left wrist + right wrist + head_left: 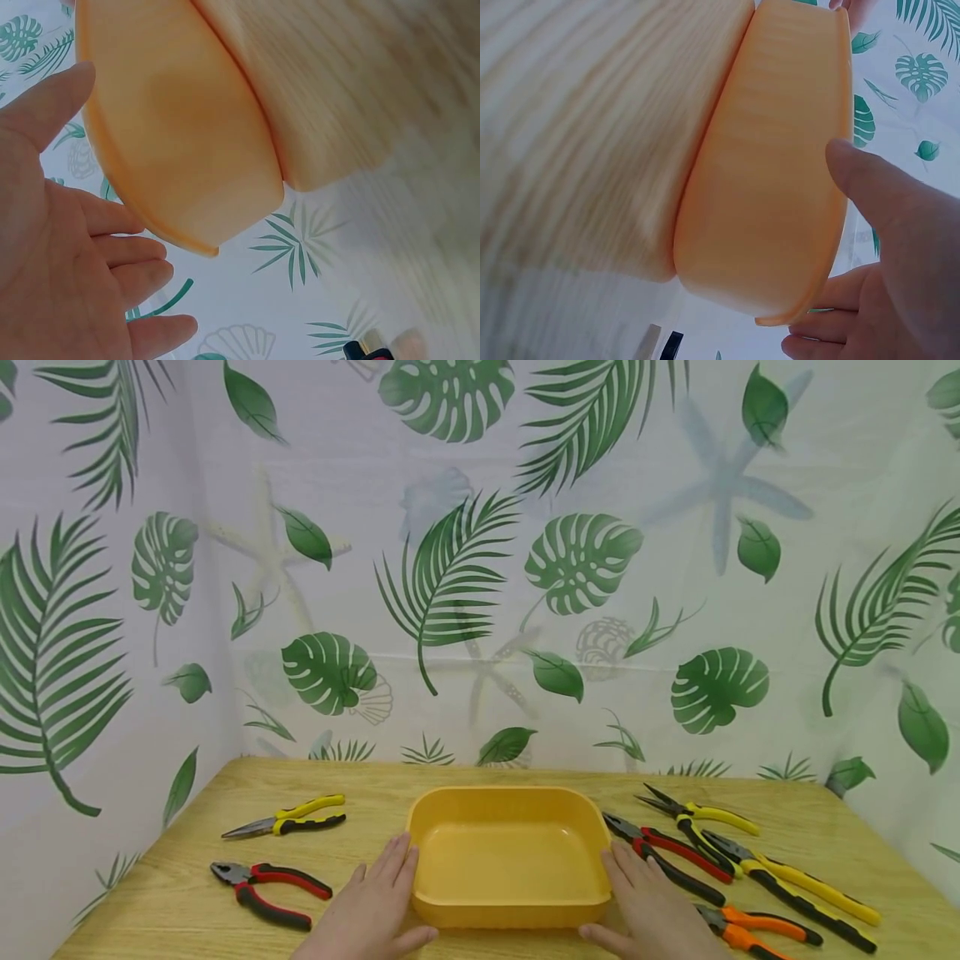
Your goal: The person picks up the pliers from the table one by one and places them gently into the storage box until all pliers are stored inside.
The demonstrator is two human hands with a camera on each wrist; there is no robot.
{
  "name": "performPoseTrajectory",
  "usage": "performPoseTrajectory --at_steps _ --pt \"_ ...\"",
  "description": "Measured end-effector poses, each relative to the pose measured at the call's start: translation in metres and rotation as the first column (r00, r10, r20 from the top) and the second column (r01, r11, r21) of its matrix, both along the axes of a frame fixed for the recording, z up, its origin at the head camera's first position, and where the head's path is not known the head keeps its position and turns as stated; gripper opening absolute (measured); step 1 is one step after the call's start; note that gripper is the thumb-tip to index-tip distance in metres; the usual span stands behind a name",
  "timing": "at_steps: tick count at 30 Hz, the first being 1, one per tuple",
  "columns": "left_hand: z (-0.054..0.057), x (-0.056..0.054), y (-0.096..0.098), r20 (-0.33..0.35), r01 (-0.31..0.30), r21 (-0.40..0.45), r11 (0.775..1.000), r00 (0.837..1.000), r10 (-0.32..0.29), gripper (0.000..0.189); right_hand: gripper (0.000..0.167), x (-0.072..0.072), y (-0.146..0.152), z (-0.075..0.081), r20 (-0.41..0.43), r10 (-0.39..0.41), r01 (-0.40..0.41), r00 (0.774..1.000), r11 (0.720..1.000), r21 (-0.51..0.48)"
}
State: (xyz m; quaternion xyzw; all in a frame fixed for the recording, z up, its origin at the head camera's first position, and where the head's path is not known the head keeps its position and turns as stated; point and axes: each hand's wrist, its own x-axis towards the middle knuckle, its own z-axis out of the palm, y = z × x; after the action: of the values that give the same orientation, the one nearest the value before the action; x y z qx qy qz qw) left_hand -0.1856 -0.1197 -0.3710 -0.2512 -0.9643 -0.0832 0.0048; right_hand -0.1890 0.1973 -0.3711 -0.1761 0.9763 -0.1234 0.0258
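Observation:
A yellow rectangular plastic basin (512,864) with rounded corners sits on the wooden table between my hands. At its left side lies my left hand (367,902), fingers extended along the wall and thumb spread toward the front. My right hand (648,902) mirrors it on the right side, with fairly straight fingertips at the rim. In the left wrist view, the thumb and fingers of the left hand (82,240) lie beside the rim of the basin (180,112). The right wrist view has the thumb of the right hand (900,240) against the basin's rim (836,247).
To the left lie yellow-black long-nose pliers (288,817) and red-black pliers (270,892). Several more lie right of the basin: red-black pliers (675,852), yellow-black long-nose pliers (701,822), longer yellow-black pliers (795,885) and orange-black pliers (757,927). A leaf-patterned cloth (480,710) hangs behind the table.

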Motion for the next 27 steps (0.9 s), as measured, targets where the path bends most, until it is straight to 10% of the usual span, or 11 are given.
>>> performPoseTrajectory --at_steps 27 --pt "-0.0005 -0.0012 0.0005 -0.009 0.008 -0.030 1.000 1.000 -0.009 0.086 0.093 0.0019 0.0003 0.0016 0.004 -0.006 0.006 1.000 1.000 0.010"
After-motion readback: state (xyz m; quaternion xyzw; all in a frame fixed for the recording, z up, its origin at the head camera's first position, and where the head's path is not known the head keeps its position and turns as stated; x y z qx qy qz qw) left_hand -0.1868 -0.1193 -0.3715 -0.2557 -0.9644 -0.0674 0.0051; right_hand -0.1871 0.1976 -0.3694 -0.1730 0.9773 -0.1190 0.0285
